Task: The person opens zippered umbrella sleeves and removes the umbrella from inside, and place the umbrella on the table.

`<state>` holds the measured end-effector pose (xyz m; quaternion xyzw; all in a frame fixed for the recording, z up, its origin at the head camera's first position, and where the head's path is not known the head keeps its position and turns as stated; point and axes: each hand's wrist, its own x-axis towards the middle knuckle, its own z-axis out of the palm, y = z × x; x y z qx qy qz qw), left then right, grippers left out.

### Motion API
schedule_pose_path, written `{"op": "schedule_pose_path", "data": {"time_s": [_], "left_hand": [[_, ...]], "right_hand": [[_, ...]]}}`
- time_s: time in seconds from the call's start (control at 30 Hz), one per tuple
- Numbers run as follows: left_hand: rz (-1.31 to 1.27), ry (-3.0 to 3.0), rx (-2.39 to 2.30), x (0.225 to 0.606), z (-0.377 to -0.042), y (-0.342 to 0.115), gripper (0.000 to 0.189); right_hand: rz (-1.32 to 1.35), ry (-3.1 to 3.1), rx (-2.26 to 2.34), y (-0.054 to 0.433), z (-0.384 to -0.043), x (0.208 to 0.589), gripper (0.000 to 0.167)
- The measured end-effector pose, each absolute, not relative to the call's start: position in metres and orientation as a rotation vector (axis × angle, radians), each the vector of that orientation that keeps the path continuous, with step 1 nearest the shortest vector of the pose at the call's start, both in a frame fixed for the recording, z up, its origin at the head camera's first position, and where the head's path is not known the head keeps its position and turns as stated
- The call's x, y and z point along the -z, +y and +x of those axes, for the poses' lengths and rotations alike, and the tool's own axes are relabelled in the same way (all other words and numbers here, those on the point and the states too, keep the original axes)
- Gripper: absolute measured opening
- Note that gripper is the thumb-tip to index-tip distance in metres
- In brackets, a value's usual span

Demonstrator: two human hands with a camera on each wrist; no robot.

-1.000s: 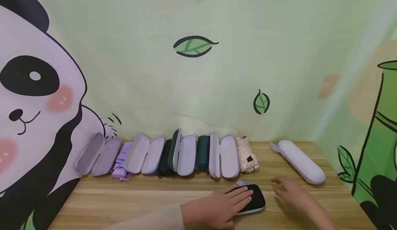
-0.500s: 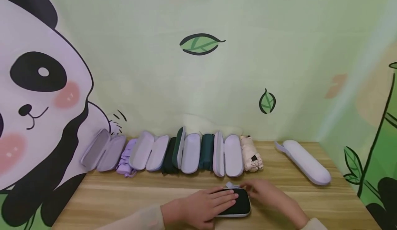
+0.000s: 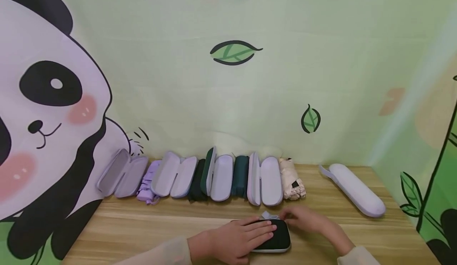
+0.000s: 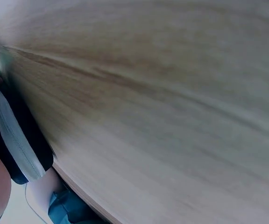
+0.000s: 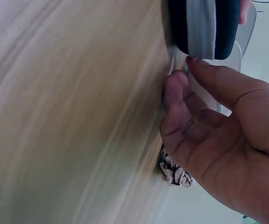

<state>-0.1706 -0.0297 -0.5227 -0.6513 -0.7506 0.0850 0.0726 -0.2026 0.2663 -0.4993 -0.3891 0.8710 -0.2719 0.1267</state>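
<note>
A black zip case (image 3: pixel 282 235) with a pale grey zip band lies near the table's front in the head view. My left hand (image 3: pixel 235 239) rests flat across its top, fingers straight and side by side. At the case's far right corner, beside a small grey strap (image 3: pixel 269 216), is my right hand (image 3: pixel 305 219) with bent fingers. In the right wrist view, the thumb tip (image 5: pixel 194 63) meets the end of the zip band (image 5: pixel 201 30), and the index finger curls just below. I cannot tell whether they pinch a zip pull.
Behind stands a row of open hard cases (image 3: pixel 222 177) in lavender, dark green and pink. Between them lie folded umbrellas, one purple (image 3: pixel 147 183), one teal (image 3: pixel 240 177), one beige (image 3: pixel 292 177). A long pale lavender case (image 3: pixel 360 193) lies at the right.
My right hand has come left from beside the long pale case to the black case's far right corner. The left hand keeps its place on the case, which has shifted slightly left in view.
</note>
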Motion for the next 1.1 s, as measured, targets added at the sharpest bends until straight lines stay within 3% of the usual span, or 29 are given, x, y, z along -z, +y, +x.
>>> {"op": "schedule_pose_path", "data": {"time_s": [0.27,0.87,1.1], "left_hand": [[-1.946,-2.270,-0.260,0.5241,-0.1702,-0.0301,0.086],[-1.938,-2.260,-0.267,0.5222,-0.1688,-0.0290,0.085],[-1.924,-2.237,-0.277,0.5230,-0.1683,-0.0299,0.084]], "right_hand": [[-1.123,2.501,0.885,0.2678,-0.2029,0.5013,0.014],[-1.069,2.524,0.942,0.2682,-0.2062,0.5094,0.006],[-1.128,2.501,0.960,0.2674,-0.2058,0.5083,0.013]]}}
